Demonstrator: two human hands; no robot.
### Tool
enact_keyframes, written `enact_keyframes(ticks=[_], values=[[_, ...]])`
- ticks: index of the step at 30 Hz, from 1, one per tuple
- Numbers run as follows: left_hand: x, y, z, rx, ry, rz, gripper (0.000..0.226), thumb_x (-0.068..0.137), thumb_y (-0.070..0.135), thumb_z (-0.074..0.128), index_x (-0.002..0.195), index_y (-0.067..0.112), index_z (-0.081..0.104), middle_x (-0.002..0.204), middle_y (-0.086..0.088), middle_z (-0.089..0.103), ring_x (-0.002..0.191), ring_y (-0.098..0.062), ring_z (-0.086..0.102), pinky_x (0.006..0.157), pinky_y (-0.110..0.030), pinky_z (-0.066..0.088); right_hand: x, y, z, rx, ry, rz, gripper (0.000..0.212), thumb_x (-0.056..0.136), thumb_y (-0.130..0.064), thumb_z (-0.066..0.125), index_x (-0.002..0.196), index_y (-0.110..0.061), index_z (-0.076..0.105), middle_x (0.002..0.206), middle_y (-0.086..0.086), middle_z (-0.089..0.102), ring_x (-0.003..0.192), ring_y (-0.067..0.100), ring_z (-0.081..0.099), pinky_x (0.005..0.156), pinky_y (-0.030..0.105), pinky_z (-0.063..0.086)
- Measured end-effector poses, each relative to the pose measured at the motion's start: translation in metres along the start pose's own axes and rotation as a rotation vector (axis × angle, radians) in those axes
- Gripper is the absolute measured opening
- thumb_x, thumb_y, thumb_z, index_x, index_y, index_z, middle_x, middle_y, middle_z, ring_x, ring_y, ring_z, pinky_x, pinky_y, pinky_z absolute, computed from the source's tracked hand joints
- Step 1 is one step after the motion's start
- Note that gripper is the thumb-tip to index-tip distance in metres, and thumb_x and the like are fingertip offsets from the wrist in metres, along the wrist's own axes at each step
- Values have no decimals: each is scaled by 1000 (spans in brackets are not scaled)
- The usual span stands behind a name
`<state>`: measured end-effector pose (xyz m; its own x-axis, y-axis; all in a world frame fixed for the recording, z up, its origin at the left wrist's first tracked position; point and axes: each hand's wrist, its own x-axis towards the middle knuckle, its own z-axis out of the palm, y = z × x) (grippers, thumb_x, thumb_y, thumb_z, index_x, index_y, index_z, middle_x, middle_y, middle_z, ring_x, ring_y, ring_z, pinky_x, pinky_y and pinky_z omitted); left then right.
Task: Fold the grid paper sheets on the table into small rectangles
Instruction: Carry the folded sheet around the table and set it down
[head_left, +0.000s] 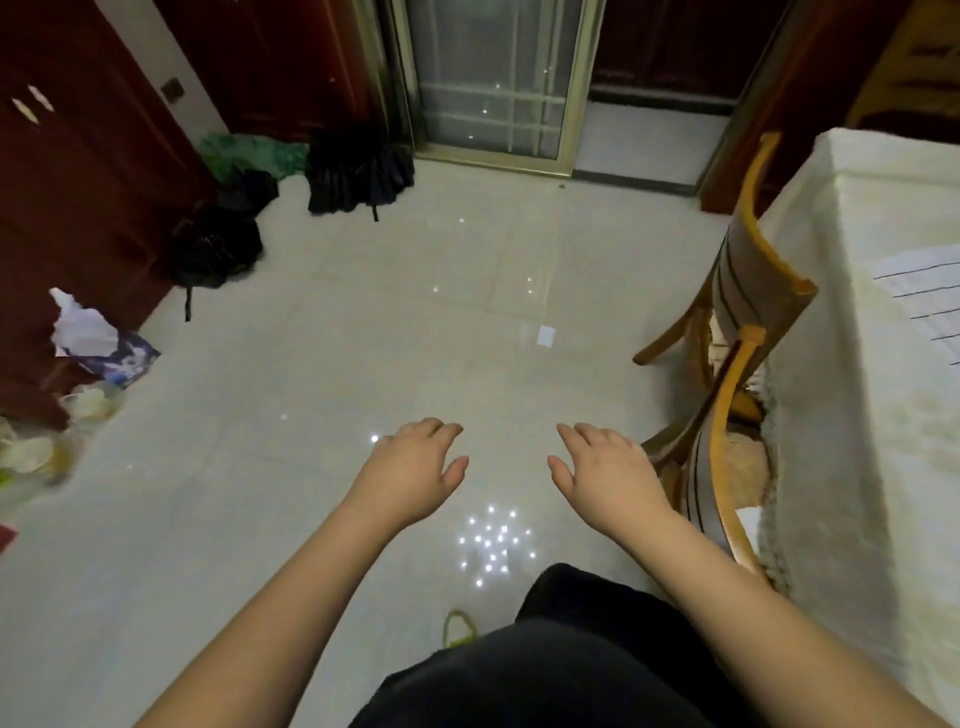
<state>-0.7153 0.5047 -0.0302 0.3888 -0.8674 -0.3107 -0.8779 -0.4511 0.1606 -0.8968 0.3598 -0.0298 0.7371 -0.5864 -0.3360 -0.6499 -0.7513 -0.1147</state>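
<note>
A grid paper sheet (924, 296) lies flat on the table (852, 364) at the right edge of view; the table wears a cream cloth. My left hand (410, 467) and my right hand (608, 475) hover palm-down over the tiled floor, well left of the table. Both hands hold nothing and their fingers are loosely spread. A small folded white paper rectangle (545, 336) lies on the floor ahead of my hands.
Two wooden chairs (737, 322) stand between my hands and the table. Folded dark umbrellas (358, 171) and bags lie by the far door. A dark red cabinet (78, 197), a tissue box (104, 343) and clutter line the left.
</note>
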Motion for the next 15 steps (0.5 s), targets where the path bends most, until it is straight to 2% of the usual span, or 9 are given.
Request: enact_keyframes(ticks=[5, 15], values=[[104, 5, -31, 117, -68, 176, 53, 97, 48, 36, 146, 27, 34, 146, 4, 42, 134, -19, 39, 104, -39, 36, 68, 32, -20, 86, 37, 123, 55, 100, -47, 28, 149, -22, 29, 147, 2, 42, 132, 23, 40, 106, 37, 31], [305, 102, -88, 245, -138, 405, 53, 98, 48, 37, 145, 24, 34, 144, -1, 44, 132, -23, 41, 101, -40, 37, 183, 150, -74, 227, 107, 337, 52, 100, -44, 30, 146, -20, 32, 143, 5, 46, 128, 25, 44, 104, 38, 34]])
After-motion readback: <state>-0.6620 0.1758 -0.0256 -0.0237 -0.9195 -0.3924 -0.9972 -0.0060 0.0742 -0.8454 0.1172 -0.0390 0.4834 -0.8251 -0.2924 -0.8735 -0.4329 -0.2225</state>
